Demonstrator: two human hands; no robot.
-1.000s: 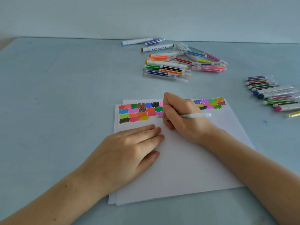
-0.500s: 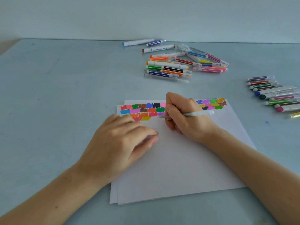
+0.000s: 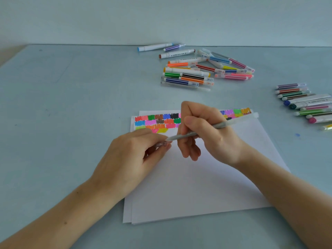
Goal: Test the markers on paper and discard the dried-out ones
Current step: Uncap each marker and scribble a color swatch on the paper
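Pale marker (image 3: 212,127) pinched in the right hand (image 3: 206,133) above the paper (image 3: 197,186), left hand (image 3: 133,155) pinching a small clear cap (image 3: 162,144) at its tip. Three swatch rows (image 3: 158,121) done; many markers on the worktop (image 3: 71,105), two groups, perhaps untested.
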